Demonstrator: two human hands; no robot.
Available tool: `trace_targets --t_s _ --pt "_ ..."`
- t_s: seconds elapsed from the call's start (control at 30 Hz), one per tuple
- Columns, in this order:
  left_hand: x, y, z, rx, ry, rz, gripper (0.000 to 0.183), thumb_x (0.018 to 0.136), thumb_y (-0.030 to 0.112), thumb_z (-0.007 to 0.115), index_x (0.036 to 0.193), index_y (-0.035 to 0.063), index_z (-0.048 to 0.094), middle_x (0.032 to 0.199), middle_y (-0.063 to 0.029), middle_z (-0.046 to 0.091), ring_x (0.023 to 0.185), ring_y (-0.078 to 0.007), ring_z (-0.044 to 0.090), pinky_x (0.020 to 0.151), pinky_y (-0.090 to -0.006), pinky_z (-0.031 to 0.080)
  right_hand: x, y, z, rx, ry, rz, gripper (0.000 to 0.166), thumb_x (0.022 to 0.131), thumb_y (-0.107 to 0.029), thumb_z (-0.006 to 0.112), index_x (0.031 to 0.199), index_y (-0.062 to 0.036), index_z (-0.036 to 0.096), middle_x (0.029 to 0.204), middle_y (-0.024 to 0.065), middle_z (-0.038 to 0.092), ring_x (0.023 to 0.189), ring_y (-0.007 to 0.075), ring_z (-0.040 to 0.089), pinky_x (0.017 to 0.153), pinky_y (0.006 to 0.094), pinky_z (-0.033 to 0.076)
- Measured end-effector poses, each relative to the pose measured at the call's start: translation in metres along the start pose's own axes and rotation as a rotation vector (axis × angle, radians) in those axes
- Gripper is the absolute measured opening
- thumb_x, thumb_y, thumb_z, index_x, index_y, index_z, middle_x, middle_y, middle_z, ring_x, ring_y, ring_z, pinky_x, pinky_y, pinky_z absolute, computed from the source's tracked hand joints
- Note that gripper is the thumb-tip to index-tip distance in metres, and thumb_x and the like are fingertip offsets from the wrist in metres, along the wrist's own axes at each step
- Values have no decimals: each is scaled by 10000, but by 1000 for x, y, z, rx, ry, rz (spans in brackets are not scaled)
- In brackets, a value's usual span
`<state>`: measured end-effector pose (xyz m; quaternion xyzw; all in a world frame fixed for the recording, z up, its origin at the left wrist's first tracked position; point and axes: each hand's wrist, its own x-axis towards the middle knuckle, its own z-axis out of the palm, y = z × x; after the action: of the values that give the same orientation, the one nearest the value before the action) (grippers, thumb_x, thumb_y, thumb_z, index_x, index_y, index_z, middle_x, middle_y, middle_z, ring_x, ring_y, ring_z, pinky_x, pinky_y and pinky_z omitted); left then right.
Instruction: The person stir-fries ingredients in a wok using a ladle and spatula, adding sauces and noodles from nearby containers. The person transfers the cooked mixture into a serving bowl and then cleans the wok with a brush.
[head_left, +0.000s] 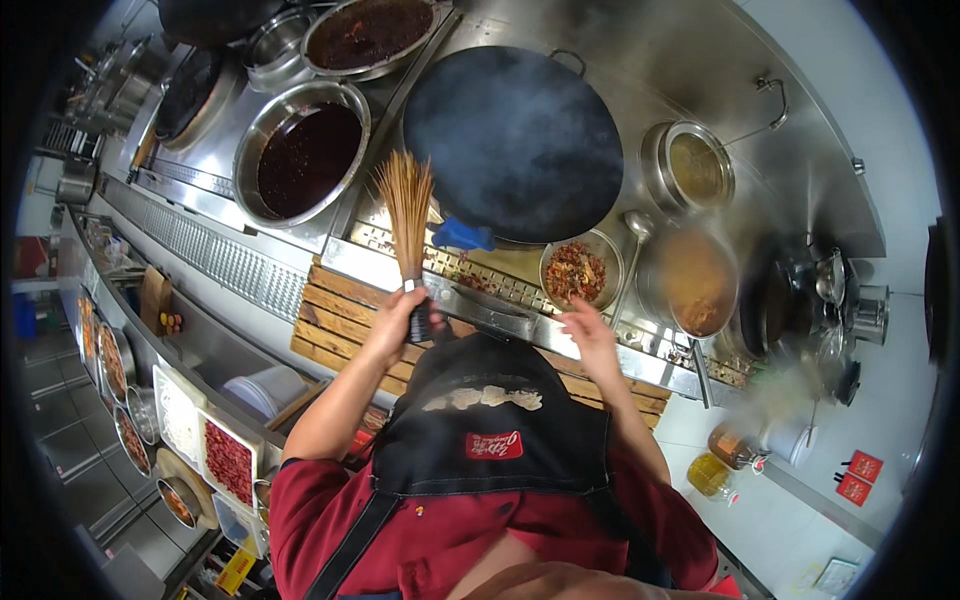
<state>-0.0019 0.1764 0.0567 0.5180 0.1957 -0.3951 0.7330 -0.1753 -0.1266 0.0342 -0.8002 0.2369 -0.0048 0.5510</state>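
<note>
My left hand (397, 319) grips the dark wrapped handle of a bamboo wok brush (405, 214), its bristles pointing up and away from me. Ahead of the hands sits a large black wok (517, 142) with steam or smoke over it and no food visible inside. A blue cloth (463, 234) lies against the wok's near rim. My right hand (589, 330), fingers apart and holding nothing, is just in front of a metal bowl (616, 251) of chopped, reddish food (574, 274). Whether its fingertips touch the bowl cannot be told.
A steel ladle (637, 225) leans beside the bowl. To the right stand a steaming pan of brown liquid (701, 277) and a strainer pot (701, 165). Basins of dark liquid (311, 161) stand left. Wooden slats (337, 307) lie below the stove edge; ingredient trays (227, 457) line the left counter.
</note>
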Motion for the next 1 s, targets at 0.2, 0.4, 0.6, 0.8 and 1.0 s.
trace_targets --t_s 0.2,0.4,0.6,0.8,1.0 --pt "54 -4 -163 840 243 341 378 807 350 694 909 -7 618 659 -47 584 558 -137 557 519 -305 449 -58 207 -21 -541 288 639 701 757 -251 713 1337 17 423 1099 223 630 1254 383 443 943 489 439" --pt "111 20 -188 1483 550 433 713 731 449 736 1268 55 480 1050 -196 669 983 -345 642 849 -433 499 -35 200 -15 -394 430 498 380 837 -213 619 1108 14 480 882 164 584 751 314 602 668 422 479" --pt "160 31 -208 1616 671 484 392 830 374 651 1048 55 585 1074 -143 613 1021 -309 598 854 -433 486 -40 40 -22 303 503 385 163 921 -194 558 868 -41 539 617 -7 453 416 79 411 327 245 312" --pt "178 37 -198 1618 719 525 342 837 316 631 1069 66 612 1137 -114 571 1089 -302 549 950 -449 416 -61 -92 3 259 361 -6 298 932 -62 528 1210 27 471 737 28 525 504 88 503 401 211 394" --pt "171 21 -214 1592 757 726 415 872 186 472 1252 54 572 1361 -163 470 1266 -326 426 1084 -475 300 -21 -198 51 493 -63 -11 507 928 -9 518 1408 21 359 828 56 518 514 59 472 362 190 392"
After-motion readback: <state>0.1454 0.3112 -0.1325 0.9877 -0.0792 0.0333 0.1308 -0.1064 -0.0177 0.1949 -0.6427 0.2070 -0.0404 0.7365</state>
